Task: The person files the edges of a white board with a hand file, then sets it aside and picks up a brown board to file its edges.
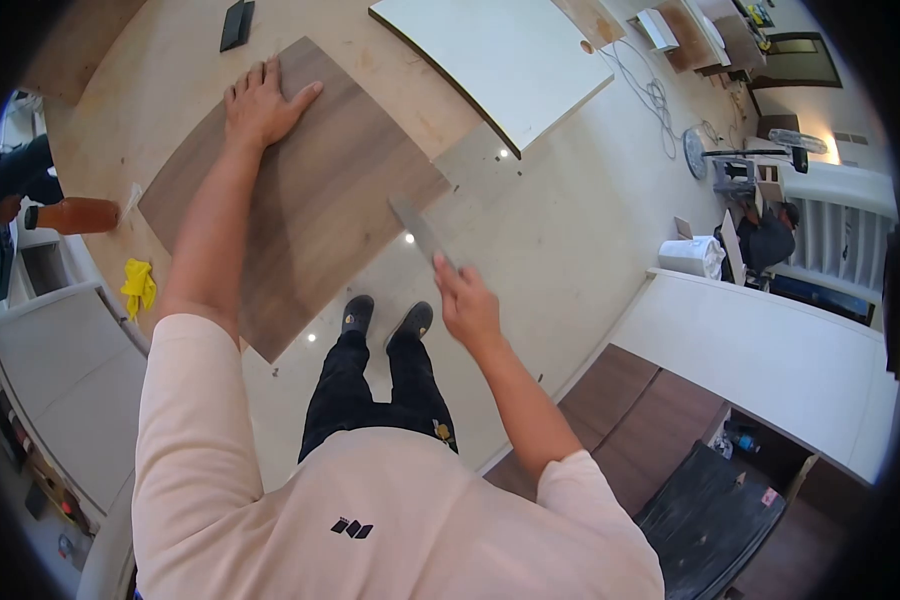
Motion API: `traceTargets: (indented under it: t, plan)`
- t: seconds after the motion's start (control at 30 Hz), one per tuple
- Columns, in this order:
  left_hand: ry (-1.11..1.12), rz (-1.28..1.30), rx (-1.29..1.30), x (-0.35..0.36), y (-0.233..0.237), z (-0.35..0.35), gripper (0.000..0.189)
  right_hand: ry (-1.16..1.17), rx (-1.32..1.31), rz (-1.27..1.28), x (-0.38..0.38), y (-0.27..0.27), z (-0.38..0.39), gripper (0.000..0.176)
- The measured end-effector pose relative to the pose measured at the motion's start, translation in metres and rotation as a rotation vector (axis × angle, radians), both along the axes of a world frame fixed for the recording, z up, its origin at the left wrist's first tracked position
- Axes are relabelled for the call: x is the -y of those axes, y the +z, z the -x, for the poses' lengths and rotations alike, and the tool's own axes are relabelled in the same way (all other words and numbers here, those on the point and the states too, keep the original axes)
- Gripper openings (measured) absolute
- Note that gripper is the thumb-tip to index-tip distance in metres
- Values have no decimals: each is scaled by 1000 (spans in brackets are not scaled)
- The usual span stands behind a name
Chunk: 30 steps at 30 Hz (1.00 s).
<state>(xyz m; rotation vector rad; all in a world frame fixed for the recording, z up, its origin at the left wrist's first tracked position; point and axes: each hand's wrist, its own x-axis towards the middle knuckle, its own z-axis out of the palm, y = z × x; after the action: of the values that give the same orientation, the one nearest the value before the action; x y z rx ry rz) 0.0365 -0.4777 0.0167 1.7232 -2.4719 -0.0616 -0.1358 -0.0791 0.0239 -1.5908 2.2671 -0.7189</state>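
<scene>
My left hand (262, 108) lies flat with fingers spread on a brown wood-grain panel (310, 200), near its upper left edge. The panel rests on a light wooden work surface (185, 75). In my right hand (467, 305) is a long, flat grey tool (416, 226), which looks like a file. Its far end is beside the panel's right-hand edge; whether the two touch I cannot tell.
An orange bottle (78, 215) and a yellow cloth (139, 288) are at the left. A white panel (500, 65) lies at the upper right. A fan (696, 153), a white bucket (692, 256) and a crouching person (768, 238) are farther right. Cabinets (660, 400) stand at lower right.
</scene>
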Motion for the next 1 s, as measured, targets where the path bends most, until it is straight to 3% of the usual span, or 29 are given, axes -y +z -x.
traceTargets:
  t: [0.1, 0.2, 0.33, 0.43, 0.53, 0.63, 0.8, 0.9, 1.0]
  plan:
    - [-21, 49, 28, 0, -4, -1, 104, -20, -99, 34, 75, -2, 24, 43]
    - [-45, 22, 66, 0, 4, -3, 99, -24, -107, 74, 84, 6, 30, 42]
    - [-151, 24, 17, 8, -1, -26, 99, 22, 62, -6, -14, 7, -15, 39]
    - [-129, 36, 32, -2, 1, -17, 100, 36, 21, -66, -9, 6, -34, 40]
    - [-130, 49, 14, 2, -1, -21, 101, -4, -45, -8, 65, 2, -19, 43]
    - [-145, 46, 25, 4, 3, -16, 101, -25, -67, 52, 59, -6, -16, 45]
    - [-129, 65, 41, 0, 1, -18, 102, -2, 125, -2, -34, 3, -67, 44]
    - [-124, 68, 12, 1, -2, -18, 101, 5, -31, 37, 32, -9, -51, 45]
    - [-144, 75, 13, 3, -3, -20, 100, -61, 16, 72, 80, 3, -32, 46]
